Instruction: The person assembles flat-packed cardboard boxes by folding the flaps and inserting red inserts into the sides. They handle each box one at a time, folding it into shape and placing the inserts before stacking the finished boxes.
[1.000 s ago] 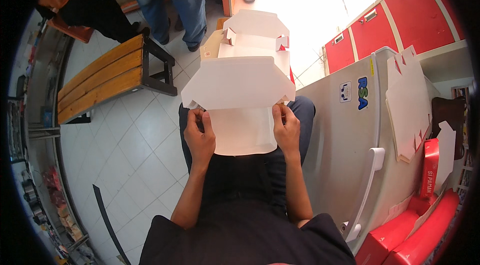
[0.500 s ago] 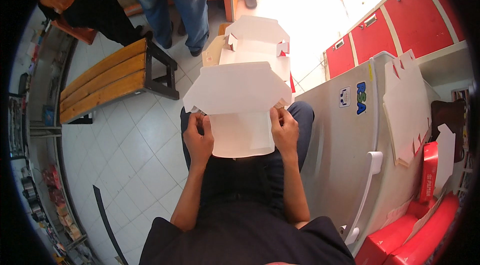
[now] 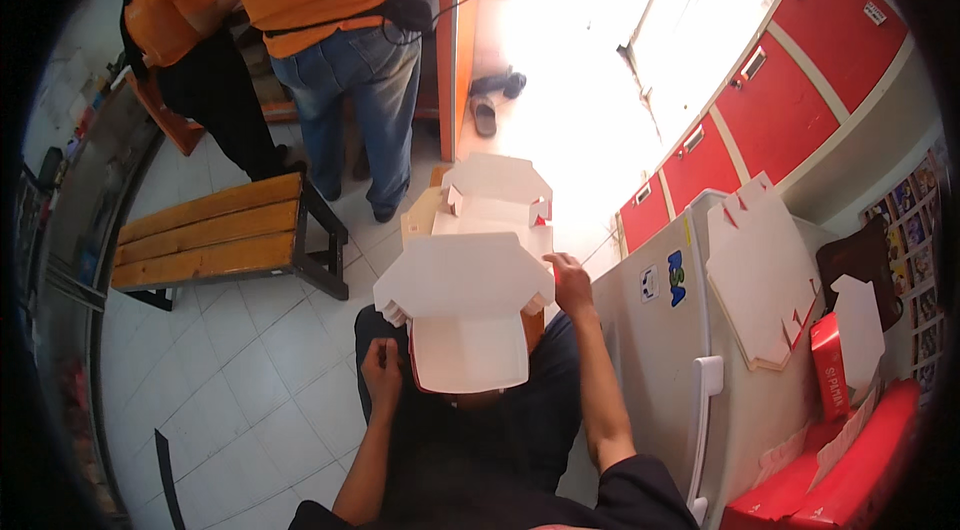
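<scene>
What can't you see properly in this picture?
- Head view: left hand fingertips, tucked behind the white cardboard box.
- Box's inside, turned away.
- Right hand fingertips, behind the box flap.
- Floor by the doorway, washed out by glare.

The person sat with both forearms entering from the lower edge of the frame and reaching up toward the centre. The left forearm rose from the lower middle, angled slightly left, bent at the elbow. The left hand (image 3: 381, 375) sat just left of centre, low, its fingers curled inward in a loose fist with the knuckles facing the camera. The right arm came up from the lower right of centre, longer and straighter, the forearm bare. The right hand (image 3: 571, 286) was higher than the left, just right of centre, fingers bent and pinching toward the left, wrist nearly straight. The hands were apart, the right clearly higher in the frame.
</scene>
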Demonstrator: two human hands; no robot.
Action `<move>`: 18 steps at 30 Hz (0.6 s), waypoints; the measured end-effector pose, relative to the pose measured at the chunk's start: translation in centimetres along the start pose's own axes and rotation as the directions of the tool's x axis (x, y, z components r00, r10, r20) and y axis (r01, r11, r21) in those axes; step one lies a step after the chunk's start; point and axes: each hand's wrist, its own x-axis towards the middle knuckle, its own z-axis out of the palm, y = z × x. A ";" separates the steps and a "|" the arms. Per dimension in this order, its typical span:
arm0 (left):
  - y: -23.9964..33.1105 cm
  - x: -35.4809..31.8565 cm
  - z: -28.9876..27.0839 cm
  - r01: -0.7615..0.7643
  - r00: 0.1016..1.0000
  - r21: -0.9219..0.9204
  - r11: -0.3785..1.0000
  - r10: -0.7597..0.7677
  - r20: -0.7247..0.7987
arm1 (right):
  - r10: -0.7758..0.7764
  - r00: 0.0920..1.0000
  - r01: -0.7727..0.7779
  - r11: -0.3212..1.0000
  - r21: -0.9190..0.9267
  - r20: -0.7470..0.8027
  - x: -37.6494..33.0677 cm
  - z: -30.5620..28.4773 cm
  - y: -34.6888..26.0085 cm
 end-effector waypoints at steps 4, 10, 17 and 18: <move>-2.1 -0.3 -0.1 -0.011 1.000 0.044 0.999 0.011 0.002 | -0.196 0.863 0.134 0.977 0.163 0.465 2.9 2.2 2.3; -2.6 -0.4 0.4 -0.144 0.987 0.190 0.971 0.127 0.094 | -0.192 0.836 0.070 0.966 0.248 0.514 4.7 3.6 4.5; -3.3 0.2 0.1 -0.200 0.972 0.242 0.949 0.161 0.172 | -0.131 0.745 0.101 0.991 0.083 0.655 7.7 2.5 1.6; -3.0 0.4 0.1 -0.190 0.974 0.247 0.950 0.150 0.170 | -0.137 0.741 0.196 0.980 -0.018 0.658 8.4 2.0 1.1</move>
